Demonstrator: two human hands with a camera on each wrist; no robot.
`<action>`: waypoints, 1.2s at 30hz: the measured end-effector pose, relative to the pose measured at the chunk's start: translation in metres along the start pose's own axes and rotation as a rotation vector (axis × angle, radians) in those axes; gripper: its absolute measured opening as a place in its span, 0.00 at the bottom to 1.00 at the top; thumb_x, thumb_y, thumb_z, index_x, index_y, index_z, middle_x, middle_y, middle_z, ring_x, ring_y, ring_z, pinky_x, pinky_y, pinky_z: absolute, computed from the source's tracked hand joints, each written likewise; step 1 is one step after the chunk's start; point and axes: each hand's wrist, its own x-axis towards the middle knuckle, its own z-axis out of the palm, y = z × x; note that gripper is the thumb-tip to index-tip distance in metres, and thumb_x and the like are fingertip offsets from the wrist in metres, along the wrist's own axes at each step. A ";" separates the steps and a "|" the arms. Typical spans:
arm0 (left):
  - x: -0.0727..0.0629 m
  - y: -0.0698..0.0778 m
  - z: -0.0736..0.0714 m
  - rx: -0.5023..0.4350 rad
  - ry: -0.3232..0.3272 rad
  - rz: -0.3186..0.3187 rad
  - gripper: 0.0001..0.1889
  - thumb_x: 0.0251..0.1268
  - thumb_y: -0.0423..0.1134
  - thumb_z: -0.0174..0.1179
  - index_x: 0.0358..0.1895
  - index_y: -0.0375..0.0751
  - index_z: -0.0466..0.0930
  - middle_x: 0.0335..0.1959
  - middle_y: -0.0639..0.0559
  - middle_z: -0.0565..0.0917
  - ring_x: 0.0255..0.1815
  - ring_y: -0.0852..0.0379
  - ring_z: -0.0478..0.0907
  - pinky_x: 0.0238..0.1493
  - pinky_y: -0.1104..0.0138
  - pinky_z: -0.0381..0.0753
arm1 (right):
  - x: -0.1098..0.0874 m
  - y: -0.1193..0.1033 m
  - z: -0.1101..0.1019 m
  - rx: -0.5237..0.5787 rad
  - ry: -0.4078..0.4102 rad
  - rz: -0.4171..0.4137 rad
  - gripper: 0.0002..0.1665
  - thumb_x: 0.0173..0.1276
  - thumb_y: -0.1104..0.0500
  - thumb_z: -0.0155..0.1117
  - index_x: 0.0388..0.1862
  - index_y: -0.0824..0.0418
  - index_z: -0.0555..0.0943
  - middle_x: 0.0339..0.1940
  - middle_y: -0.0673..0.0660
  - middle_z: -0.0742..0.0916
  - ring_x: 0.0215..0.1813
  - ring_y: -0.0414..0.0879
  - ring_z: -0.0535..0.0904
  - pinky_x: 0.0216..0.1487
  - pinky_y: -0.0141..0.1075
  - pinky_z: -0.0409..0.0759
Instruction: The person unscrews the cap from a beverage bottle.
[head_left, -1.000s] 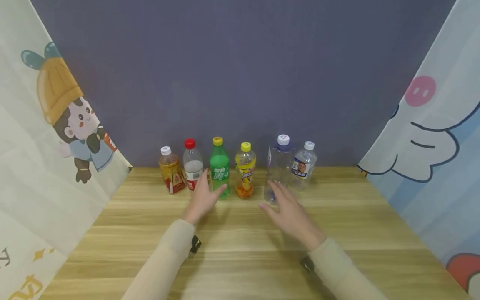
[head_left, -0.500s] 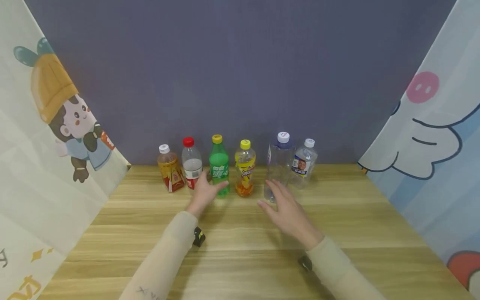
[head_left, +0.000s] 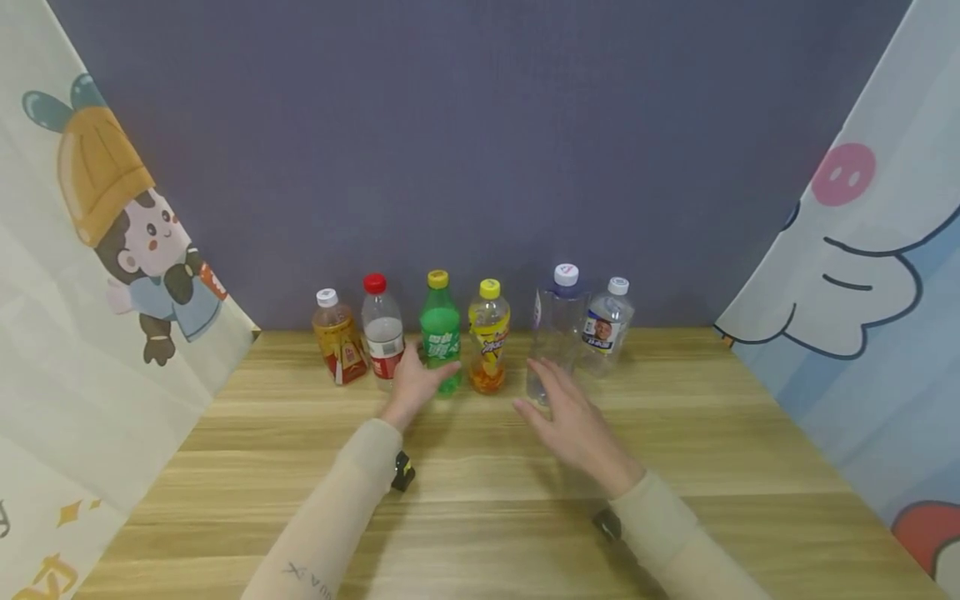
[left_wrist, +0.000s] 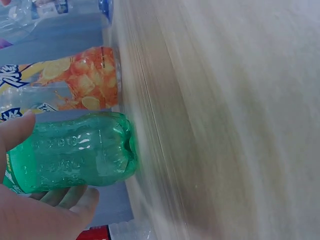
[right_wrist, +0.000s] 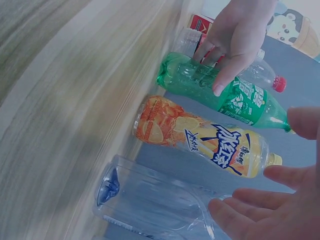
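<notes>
Head: left hand [head_left: 414, 387] and green bottle [head_left: 440, 329] shifted slightly right together; suggests bottle now moves with grip. Bottle upright between red-capped bottle [head_left: 384, 321] and yellow-labelled bottle [head_left: 491, 333]. Right hand [head_left: 576, 423] hardly moved, near tall clear bottle [head_left: 557, 325].

Left wrist: thumb and fingers on 2 sides of green bottle, holding it.

Right wrist: right hand's fingers spread, gripping nothing; contact with clear bottle, cannot tell.
</notes>
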 end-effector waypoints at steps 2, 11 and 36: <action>-0.001 0.001 0.000 0.002 0.008 0.010 0.44 0.59 0.45 0.75 0.73 0.35 0.61 0.67 0.35 0.74 0.69 0.38 0.71 0.70 0.45 0.68 | 0.001 -0.001 0.000 -0.002 0.002 0.000 0.43 0.77 0.38 0.55 0.81 0.57 0.58 0.81 0.64 0.61 0.79 0.65 0.57 0.73 0.64 0.57; -0.010 0.006 -0.008 -0.020 0.012 0.077 0.42 0.59 0.45 0.74 0.73 0.36 0.61 0.67 0.38 0.74 0.67 0.39 0.72 0.69 0.44 0.69 | 0.004 0.000 0.001 -0.002 0.002 -0.015 0.46 0.77 0.33 0.50 0.81 0.59 0.58 0.80 0.65 0.62 0.79 0.66 0.57 0.73 0.65 0.57; -0.049 0.018 -0.032 0.155 -0.028 0.274 0.37 0.54 0.42 0.76 0.67 0.39 0.70 0.59 0.43 0.80 0.61 0.44 0.76 0.65 0.43 0.72 | 0.011 -0.010 -0.013 0.106 0.025 0.001 0.43 0.77 0.39 0.56 0.80 0.60 0.60 0.78 0.63 0.68 0.76 0.63 0.64 0.74 0.61 0.60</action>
